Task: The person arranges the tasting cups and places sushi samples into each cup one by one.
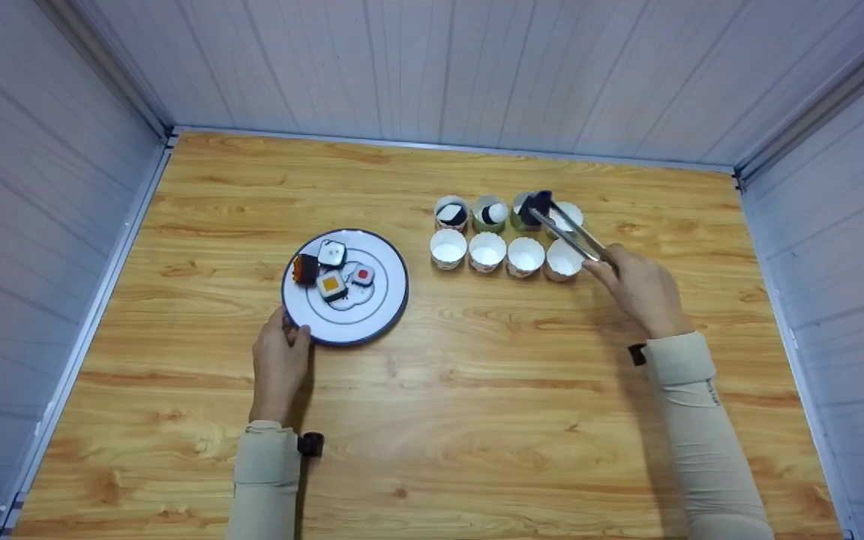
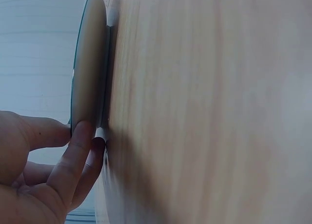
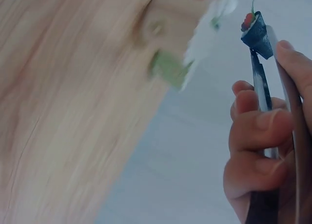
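Note:
My left hand [image 1: 280, 367] pinches the near-left rim of a white, blue-edged plate [image 1: 349, 328], thumb on top and fingers beneath. In the left wrist view the underside of the plate [image 2: 90, 63] faces the camera. Several sushi pieces sit on it, among them a roll with a yellow centre [image 1: 332, 285]. My right hand [image 1: 646, 292] grips metal tongs [image 1: 568, 238]. Their tips hold a dark seaweed-wrapped sushi roll [image 1: 537, 207], over the third cup of the back row. In the right wrist view this sushi roll [image 3: 258, 38] shows a red and green filling.
Two rows of small paper cups stand right of the plate. A back-left cup [image 1: 451, 202] and the one beside it hold black-and-white pieces. The front row, such as the leftmost front cup [image 1: 448, 247], shows white insides. Pale panel walls [image 1: 417, 75] border the wooden table [image 1: 477, 420].

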Available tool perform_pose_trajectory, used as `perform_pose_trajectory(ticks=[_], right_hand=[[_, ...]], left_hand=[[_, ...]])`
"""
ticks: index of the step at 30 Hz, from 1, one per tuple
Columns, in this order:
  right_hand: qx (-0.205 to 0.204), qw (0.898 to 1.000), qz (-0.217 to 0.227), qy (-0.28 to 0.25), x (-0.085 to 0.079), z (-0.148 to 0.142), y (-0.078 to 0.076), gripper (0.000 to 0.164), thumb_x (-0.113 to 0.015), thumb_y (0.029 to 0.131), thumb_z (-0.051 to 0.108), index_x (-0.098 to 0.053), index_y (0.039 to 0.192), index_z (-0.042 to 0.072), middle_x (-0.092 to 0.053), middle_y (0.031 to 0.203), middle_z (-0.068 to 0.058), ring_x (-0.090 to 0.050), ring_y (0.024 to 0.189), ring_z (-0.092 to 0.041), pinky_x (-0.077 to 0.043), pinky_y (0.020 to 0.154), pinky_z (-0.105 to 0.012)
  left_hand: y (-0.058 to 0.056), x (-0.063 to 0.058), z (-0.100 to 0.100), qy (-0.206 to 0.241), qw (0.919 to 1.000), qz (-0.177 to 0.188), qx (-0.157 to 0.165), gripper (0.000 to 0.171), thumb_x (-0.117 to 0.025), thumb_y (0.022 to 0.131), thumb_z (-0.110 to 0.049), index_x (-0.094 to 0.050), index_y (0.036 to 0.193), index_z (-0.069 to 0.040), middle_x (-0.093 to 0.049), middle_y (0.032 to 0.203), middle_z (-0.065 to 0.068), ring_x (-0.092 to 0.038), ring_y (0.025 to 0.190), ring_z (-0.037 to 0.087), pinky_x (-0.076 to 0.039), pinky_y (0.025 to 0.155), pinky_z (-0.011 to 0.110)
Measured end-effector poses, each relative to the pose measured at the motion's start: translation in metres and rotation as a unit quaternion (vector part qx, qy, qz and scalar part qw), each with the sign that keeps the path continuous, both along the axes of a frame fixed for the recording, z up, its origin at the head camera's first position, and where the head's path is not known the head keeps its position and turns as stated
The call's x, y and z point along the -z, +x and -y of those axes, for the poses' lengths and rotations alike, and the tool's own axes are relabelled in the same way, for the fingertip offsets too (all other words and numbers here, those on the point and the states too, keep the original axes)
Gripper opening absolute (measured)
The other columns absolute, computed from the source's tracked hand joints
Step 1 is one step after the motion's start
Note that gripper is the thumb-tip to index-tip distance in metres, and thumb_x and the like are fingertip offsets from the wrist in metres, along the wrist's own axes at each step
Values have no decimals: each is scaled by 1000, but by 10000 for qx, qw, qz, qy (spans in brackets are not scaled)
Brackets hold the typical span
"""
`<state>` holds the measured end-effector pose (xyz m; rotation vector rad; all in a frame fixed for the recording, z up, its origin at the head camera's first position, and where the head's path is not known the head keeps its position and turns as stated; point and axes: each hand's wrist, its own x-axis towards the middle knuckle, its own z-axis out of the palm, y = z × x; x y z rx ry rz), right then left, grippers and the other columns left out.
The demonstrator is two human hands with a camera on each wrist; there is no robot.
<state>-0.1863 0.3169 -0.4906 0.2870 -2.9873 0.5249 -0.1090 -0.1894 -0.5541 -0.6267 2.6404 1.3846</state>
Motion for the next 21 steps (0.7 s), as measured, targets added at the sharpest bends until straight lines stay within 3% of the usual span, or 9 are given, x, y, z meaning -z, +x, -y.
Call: perform_pose_trajectory(ticks=[7,12,17,21], right_hand=[[595,9978,-254,110,11,-23,-2,47,-56,99,50,-63,99,4,-56,66,-10,-47,51,-28,-38,47,-45],[920,9949,-360,177,17,-28,-2,49,-58,99,49,-64,104,0,-63,73,-18,-54,52,-35,-42,48,-52],[1007,9931,-508,315,23,-28,-2,47,-62,98,46,-64,105,-1,-64,75,-21,-55,52,-38,-42,46,-56],[924,9927,-663,410,27,-25,-3,43,-66,96,43,-64,102,0,-64,74,-18,-55,51,-37,-43,45,-55]], left_hand=[[0,0,0,0,10000,17,-3,53,-52,104,-11,-35,153,-2,-51,142,19,-56,106,27,-50,86,38],[0,-1,0,14,10000,68,-9,53,-52,104,-11,-35,153,-2,-49,144,20,-55,110,27,-50,89,38],[1,-1,0,10,10000,-75,43,52,-53,103,-10,-37,152,0,-53,138,21,-54,106,28,-48,86,39],[2,0,1,5,9997,-211,77,50,-54,103,-9,-39,150,2,-53,139,22,-54,114,30,-48,95,42]])
